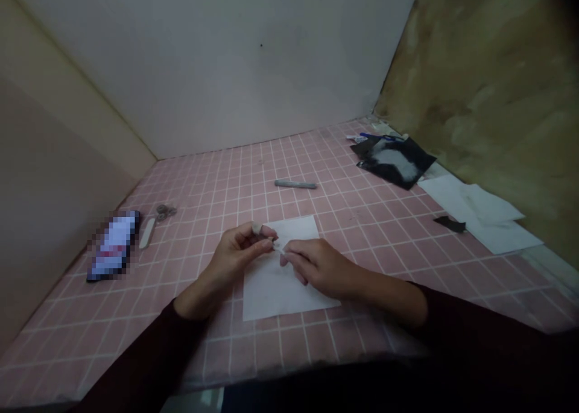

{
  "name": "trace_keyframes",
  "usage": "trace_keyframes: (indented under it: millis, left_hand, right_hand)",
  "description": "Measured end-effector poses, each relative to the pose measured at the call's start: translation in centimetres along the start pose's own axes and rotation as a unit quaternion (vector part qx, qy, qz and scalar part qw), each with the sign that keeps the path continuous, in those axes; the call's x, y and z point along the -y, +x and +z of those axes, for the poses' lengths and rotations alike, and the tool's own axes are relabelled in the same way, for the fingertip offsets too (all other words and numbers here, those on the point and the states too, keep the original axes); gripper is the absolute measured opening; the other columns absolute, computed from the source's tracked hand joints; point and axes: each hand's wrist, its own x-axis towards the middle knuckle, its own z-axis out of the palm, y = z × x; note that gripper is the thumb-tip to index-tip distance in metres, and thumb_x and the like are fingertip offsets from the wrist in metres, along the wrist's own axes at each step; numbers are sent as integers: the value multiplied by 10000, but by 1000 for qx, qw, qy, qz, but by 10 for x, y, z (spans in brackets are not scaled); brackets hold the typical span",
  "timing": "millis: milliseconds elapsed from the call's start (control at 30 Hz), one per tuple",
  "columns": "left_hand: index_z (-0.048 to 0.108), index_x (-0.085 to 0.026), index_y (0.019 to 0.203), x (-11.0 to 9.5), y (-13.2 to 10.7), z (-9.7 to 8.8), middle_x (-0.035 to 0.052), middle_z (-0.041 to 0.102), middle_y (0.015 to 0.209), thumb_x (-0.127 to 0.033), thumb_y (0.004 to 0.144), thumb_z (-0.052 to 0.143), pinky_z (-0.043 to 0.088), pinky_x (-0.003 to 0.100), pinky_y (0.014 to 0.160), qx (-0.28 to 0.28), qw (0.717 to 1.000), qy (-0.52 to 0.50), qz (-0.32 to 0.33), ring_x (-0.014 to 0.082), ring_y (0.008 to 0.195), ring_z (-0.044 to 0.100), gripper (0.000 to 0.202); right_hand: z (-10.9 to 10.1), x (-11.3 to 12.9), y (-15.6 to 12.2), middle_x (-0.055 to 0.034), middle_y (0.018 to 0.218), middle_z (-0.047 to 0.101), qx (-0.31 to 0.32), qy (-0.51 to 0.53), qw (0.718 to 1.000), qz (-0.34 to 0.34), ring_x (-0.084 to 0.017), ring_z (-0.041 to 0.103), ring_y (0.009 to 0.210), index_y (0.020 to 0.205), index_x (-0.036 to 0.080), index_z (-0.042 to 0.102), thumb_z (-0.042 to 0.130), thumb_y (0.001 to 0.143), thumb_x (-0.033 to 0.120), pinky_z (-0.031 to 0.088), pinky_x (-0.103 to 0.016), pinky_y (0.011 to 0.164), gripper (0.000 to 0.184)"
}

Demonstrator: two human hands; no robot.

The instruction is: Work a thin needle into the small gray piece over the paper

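Note:
My left hand point(242, 245) is closed in a pinch above a sheet of white paper point(289, 295); a pale band or cover is on one of its fingers. Facing it, my right hand point(319, 263) pinches too, its fingertips close to the left ones. A thin whitish piece point(279, 250) shows between the two hands, too small to name. Something small and dark is at the left fingertips, partly hidden by them. The paper lies flat on the pink checked tabletop point(217, 334) under both hands.
A grey bar point(295, 184) lies beyond the paper. At left are a blurred phone-like object point(113, 244), a white strip point(147, 233) and small grey rings point(165, 211). Black sheets with white powder point(395, 163), white papers point(488, 217) and a dark scrap point(450, 223) lie at right. Walls enclose the table.

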Motion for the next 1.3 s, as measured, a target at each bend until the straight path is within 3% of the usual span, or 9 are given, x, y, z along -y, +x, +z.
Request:
trace_keyframes:
  millis: [100,200,300,400,467,533,767,1100,1300]
  left_hand:
    - [712,-188,976,1,-1,0,65,679,1028,-197,860,695,528,290,861,10,990,79,115,169,962,656,118]
    - [704,-188,936,2,-1,0,73,651,1070,-168,883,658,512,319,917,9,971,131,199,184,1026,637,73]
    - [696,-195,955,4,-1,0,58,668,1021,-173,874,674,521,305,886,15,984,87,157,171,979,652,87]
    - [695,-182,969,4,-1,1,44,693,973,-198,846,716,532,251,801,-3,999,9,48,130,857,666,126]
    - [695,-158,955,2,1,1,44,707,938,-213,831,732,531,228,752,-19,999,-40,-13,105,761,655,141]
    - [690,-140,938,-2,4,0,44,713,888,-221,827,731,523,213,702,-34,994,-95,-43,93,696,639,144]
    - [682,-117,928,-6,10,-8,56,701,801,-291,841,726,467,169,585,1,974,-223,-43,68,611,574,200]
    - [667,-124,909,-6,7,-9,40,677,803,-287,813,760,497,199,608,25,955,-290,-65,81,627,594,210]
    - [667,-128,950,-3,8,-8,50,695,835,-260,767,800,517,181,661,42,949,-301,-77,101,746,650,262]
  right_hand:
    - [-11,10,3,93,539,349,89,324,930,146,-50,149,376,890,160,550,364,980,212,159,-176,347,213]
    - [-18,12,5,112,549,295,107,455,866,179,-41,60,392,902,156,539,385,959,186,96,-154,331,168]
    - [-12,7,5,92,533,366,99,330,927,149,-49,169,375,915,163,565,389,974,250,170,-170,353,205]
    - [-2,-2,2,17,606,514,5,-22,999,26,-95,399,478,876,170,582,427,934,174,315,-222,477,166]
    - [1,-6,-1,-53,732,602,-59,-242,967,-61,-140,488,601,875,158,576,417,875,74,348,-269,570,179]
    - [-2,-6,-4,-89,792,638,-60,-338,934,-93,-170,522,640,918,147,576,390,866,56,343,-292,588,214]
    - [-31,-2,3,-65,736,629,-161,-315,933,-75,-177,567,652,893,166,557,356,991,235,371,-300,651,235]
    - [-39,-27,13,-117,922,653,-149,-427,892,-10,-219,593,839,885,154,618,441,965,158,415,-322,747,195]
    - [-33,-14,11,-74,784,612,-195,-415,884,-93,-210,557,792,726,183,570,482,973,243,410,-327,742,270]
